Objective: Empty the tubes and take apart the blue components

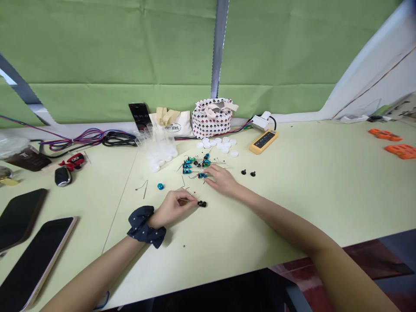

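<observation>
Left edge: a dark phone [23, 216] lies against it, and a pale-rimmed phone [40, 262] slants toward the worktop's front left corner.
Seam: a thin line in the pale worktop [279, 208] runs from the back toward the front, right of the phones.
Blue knob: a small round bright-blue piece [160, 186], lying alone between the seam and the left hand [177, 206].
Left hand: fingertips pinched together on a small glossy black piece with two rounded lobes [202, 203]; a thin metal wire crosses the fingers.
Black piece: just above the worktop's middle, short and stubby, pointing right; whether it touches the top cannot be told.
Cluster: blue, green and black small cylinders with thin metal shafts [187, 165], lying crosswise behind the left hand.
Right hand [222, 178]: fingers bent down at a blue-and-black cylinder [202, 175] on the cluster's near side; whether they grip it cannot be told.
Black round-headed parts [243, 172]: two, just right of that hand.
Right side: a broad pale stretch reaches from the right forearm to orange pieces [401, 151] near the right edge.
Front edge: rises rightward, passing under the right forearm.
</observation>
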The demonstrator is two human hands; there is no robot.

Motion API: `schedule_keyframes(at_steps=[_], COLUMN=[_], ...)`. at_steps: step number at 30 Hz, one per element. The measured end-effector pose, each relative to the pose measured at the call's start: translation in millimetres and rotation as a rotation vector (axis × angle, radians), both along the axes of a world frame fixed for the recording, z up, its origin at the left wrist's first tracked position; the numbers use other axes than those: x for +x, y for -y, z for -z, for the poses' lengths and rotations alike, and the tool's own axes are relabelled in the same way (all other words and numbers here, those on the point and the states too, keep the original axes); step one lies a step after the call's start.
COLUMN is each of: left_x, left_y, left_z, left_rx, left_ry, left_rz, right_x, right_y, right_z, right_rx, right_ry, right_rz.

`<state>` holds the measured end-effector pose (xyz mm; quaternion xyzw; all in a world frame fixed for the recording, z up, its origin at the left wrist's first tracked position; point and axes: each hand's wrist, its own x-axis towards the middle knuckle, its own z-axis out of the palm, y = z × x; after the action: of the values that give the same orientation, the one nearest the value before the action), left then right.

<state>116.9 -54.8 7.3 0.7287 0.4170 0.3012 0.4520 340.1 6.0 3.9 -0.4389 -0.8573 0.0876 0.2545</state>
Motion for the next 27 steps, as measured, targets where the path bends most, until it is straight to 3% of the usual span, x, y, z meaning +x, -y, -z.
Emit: schedule_keyframes(at_steps=[4, 8, 12, 16, 21, 24, 27], left_x=[-4, -4, -1, 3, 5, 6, 8], left_y=[-7, -15, -14, -4, 11, 15, 17], left_z=[6.4, 10.2, 6.9, -4.6, -10.7, -7.8, -10.4], left_rx=[0.313, 0.516, 0.578, 0.647, 0.59, 0.447, 0.322], left_ry=[-0.178, -0.271, -0.319, -0.359, -0.243, -0.134, -0.075], left_rz=[-0.054, -0.137, -0.213, -0.286, -0.122, -0.056, -0.073], right_x=[-23, -26, -20, -19, -29, -30, -28], right_y=[-9, -9, 2, 22, 49, 61, 67], right_z=[5.9, 1.8, -13.3, -27.3, -26.4, -22.1, -21.2], right_rx=[-0.047, -0.111, -0.209, -0.479, -0.838, -0.928, -1.016], right_ry=[0.148, 0.118, -0.241, -0.751, -1.207, -1.203, -1.146], right_rz=[0.047, 0.011, -0.058, -0.093, -0.073, -0.03, -0.064])
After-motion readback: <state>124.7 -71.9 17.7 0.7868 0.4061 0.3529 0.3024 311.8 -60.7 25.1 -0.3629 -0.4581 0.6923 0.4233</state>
